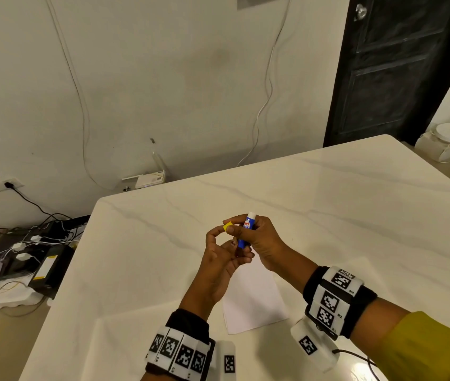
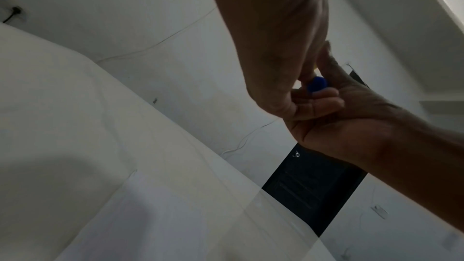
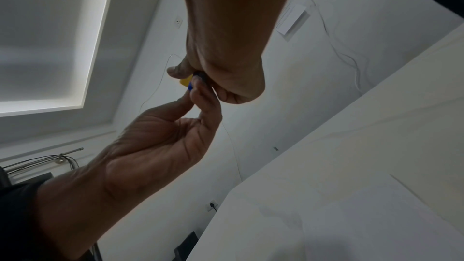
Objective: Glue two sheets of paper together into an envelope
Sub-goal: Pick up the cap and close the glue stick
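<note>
Right hand (image 1: 259, 240): raised above the worktop (image 1: 328, 215), fingers wrapped around the blue barrel of a glue stick (image 1: 246, 229), which it holds nearly upright with its white tip pointing up and away.
Left hand (image 1: 218, 259): raised just beside the right hand and touching it; thumb and forefinger pinch a small yellow cap (image 1: 227, 225) close to the glue stick, the other fingers loosely curled under the barrel's lower end.
Glue stick: in the air over the middle of the worktop, uncapped, with red and white lettering on its blue label. From the left wrist view only its round blue base (image 2: 317, 84) shows between the two hands.
Cap: off the stick, held to the left of the barrel; the right wrist view shows a sliver of yellow (image 3: 186, 81) between the fingers.
Paper (image 1: 254, 298): a white sheet lying flat on the worktop beneath the hands, toward the near edge, partly covered by the left forearm. Whether it is one sheet or two stacked cannot be told.
Worktop: white with faint grey veins.
Wrists: each wears a black band with white blocks printed in black-and-white square patterns; a mustard-yellow sleeve (image 1: 424, 350) covers the right forearm.
</note>
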